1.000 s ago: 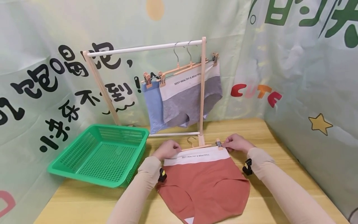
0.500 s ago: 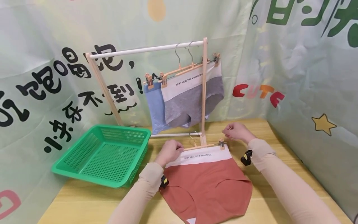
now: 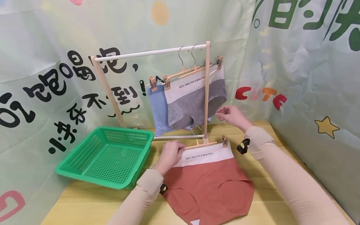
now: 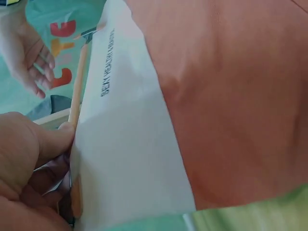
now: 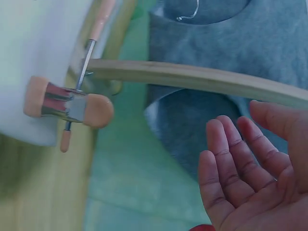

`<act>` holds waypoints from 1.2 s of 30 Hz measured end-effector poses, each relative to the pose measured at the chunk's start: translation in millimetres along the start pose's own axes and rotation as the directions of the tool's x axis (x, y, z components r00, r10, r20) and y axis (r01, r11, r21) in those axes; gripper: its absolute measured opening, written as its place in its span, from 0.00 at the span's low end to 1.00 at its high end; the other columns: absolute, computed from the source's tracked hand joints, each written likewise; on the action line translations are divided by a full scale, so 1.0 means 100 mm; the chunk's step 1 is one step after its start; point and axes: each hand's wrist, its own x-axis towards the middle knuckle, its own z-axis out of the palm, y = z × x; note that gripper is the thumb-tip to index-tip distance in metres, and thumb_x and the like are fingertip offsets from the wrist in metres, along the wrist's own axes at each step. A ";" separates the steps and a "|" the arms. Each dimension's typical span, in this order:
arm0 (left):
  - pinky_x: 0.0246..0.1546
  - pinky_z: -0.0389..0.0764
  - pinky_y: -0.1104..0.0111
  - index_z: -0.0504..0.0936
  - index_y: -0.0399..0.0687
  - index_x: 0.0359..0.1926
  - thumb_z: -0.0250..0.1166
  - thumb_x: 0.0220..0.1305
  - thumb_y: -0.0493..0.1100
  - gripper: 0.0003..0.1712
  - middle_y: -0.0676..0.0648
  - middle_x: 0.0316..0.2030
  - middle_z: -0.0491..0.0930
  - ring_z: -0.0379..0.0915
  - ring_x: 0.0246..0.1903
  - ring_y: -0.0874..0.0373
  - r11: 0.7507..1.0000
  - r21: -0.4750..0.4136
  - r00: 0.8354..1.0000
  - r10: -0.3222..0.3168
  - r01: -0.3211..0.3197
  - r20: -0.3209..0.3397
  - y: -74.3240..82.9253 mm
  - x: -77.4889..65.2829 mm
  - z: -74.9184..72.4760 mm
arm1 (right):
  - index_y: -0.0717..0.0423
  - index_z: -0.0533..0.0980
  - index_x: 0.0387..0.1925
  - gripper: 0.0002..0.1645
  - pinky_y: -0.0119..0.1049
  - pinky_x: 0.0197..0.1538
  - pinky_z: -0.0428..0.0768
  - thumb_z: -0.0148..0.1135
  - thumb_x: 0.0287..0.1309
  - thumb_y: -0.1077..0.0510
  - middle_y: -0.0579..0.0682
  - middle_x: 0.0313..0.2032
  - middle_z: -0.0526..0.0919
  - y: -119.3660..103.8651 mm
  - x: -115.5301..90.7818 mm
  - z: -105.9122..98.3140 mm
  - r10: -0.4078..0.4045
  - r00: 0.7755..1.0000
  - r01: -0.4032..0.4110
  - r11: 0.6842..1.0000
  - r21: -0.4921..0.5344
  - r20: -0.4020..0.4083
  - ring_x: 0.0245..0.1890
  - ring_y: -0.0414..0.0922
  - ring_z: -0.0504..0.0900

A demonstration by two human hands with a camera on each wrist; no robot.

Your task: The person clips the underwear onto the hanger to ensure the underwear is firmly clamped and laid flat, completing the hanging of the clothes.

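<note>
A pair of rust-red briefs (image 3: 211, 181) with a white waistband lies partly raised at its top edge in the head view. The waistband hangs from a clip hanger (image 3: 203, 145), whose right clip (image 3: 224, 141) bites its right corner. At the left end, my left hand (image 3: 169, 156) grips the hanger; the left wrist view shows thumb and fingers around the left clip area, which they partly hide. My right hand (image 3: 234, 117) is raised beside the rack's right post. In the right wrist view its relaxed fingers (image 5: 216, 173) hold nothing.
A wooden rack (image 3: 207, 93) with a white top bar stands behind. Grey-and-white briefs (image 3: 182, 109) and a blue pair (image 3: 158, 109) hang there on clip hangers. On the left sits a green perforated basket (image 3: 137, 175). Printed cloth (image 3: 303, 78) surrounds the table.
My right hand has left the hanger's right clip and risen up and slightly left toward the rack post. The hanger's hook has tipped up; my left hand keeps its grip.
</note>
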 end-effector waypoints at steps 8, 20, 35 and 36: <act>0.36 0.82 0.56 0.95 0.48 0.37 0.73 0.65 0.33 0.06 0.50 0.31 0.89 0.88 0.33 0.54 0.996 0.058 0.990 0.073 -0.067 -0.118 0.05 -0.04 -0.25 | 0.65 0.78 0.64 0.24 0.30 0.46 0.79 0.61 0.78 0.53 0.68 0.55 0.87 -0.27 0.20 -0.11 0.003 0.999 -0.002 1.000 0.013 -0.033 0.42 0.44 0.89; 0.35 0.75 0.56 0.95 0.48 0.39 0.74 0.66 0.35 0.05 0.51 0.34 0.89 0.87 0.35 0.56 0.991 0.093 0.969 0.110 -0.092 -0.221 0.08 -0.11 -0.67 | 0.63 0.74 0.70 0.27 0.35 0.48 0.77 0.59 0.80 0.52 0.69 0.58 0.86 -0.49 0.39 -0.18 0.003 0.998 -0.003 1.000 0.006 -0.064 0.58 0.63 0.88; 0.42 0.76 0.52 0.94 0.45 0.43 0.73 0.68 0.34 0.06 0.50 0.35 0.88 0.85 0.39 0.51 0.984 0.123 0.939 0.164 -0.132 -0.304 -0.01 -0.18 -1.11 | 0.66 0.74 0.69 0.29 0.33 0.45 0.78 0.62 0.78 0.50 0.68 0.56 0.87 -0.60 0.47 -0.19 -0.055 0.996 0.053 0.998 -0.035 -0.068 0.56 0.64 0.88; 0.42 0.76 0.53 0.94 0.45 0.43 0.73 0.68 0.33 0.06 0.50 0.35 0.88 0.85 0.39 0.51 0.983 0.128 0.937 0.165 -0.131 -0.307 -0.02 -0.19 -1.13 | 0.66 0.74 0.69 0.29 0.32 0.44 0.78 0.62 0.78 0.50 0.68 0.56 0.87 -0.61 0.48 -0.19 -0.060 0.996 0.058 0.998 -0.036 -0.070 0.56 0.64 0.88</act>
